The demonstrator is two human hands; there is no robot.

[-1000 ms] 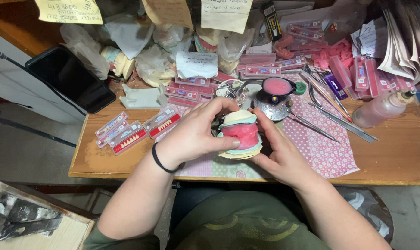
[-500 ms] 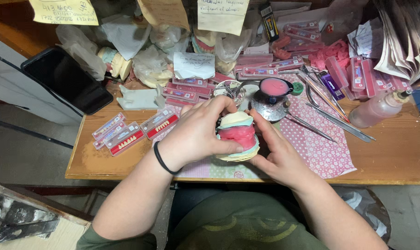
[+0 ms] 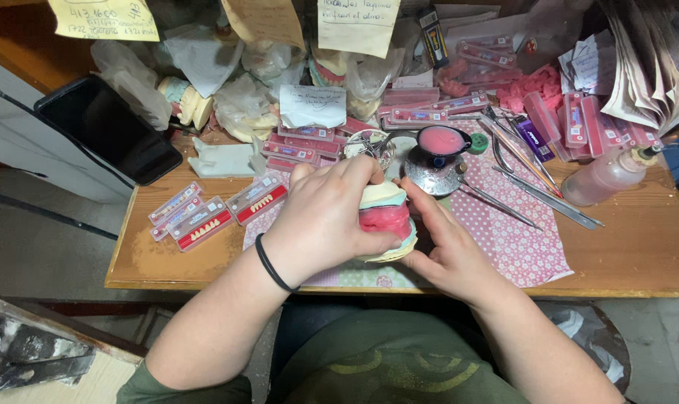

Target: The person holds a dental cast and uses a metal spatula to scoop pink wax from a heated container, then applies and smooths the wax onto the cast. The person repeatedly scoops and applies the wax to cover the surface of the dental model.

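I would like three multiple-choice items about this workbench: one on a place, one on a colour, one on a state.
1. Where does the black smartphone lie?
A. at the left of the wooden bench
B. on the pink dotted cloth
C. in the lap

2. What colour is the middle layer of the cream plaster dental model?
A. blue
B. pink
C. black

3. How is the model held?
A. by both hands
B. by one hand
C. by none

A: it lies left of the hands.
B: pink wax shows between cream layers.
A: left hand and right hand both clasp it.
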